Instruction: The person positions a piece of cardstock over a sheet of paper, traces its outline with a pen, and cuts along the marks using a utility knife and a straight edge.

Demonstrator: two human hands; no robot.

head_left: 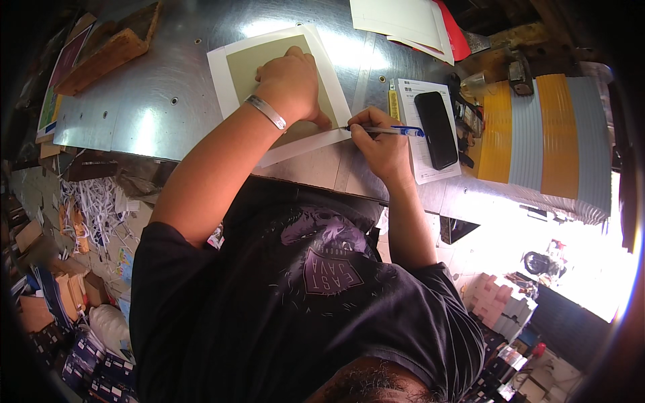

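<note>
On a metal table, a greyish-olive board [243,66] lies on a larger sheet of white paper [299,152] whose margins show around it. My left hand [290,82] rests on the board with its fingers apart, a digit reaching toward the near right corner. The far fingertips are partly hidden by the back of the hand. My right hand [379,144] is closed around a pen with a blue end [408,131]. Its tip points left and meets the white paper close to the board's near right corner and my left hand.
Right of my right hand, a black phone [435,131] lies on printed sheets [408,101], beside a yellow cutter-like tool [393,101]. Yellow and grey stacks [560,134] stand farther right. A wooden angled piece [104,64] sits at far left; white sheets [396,20] lie at the back.
</note>
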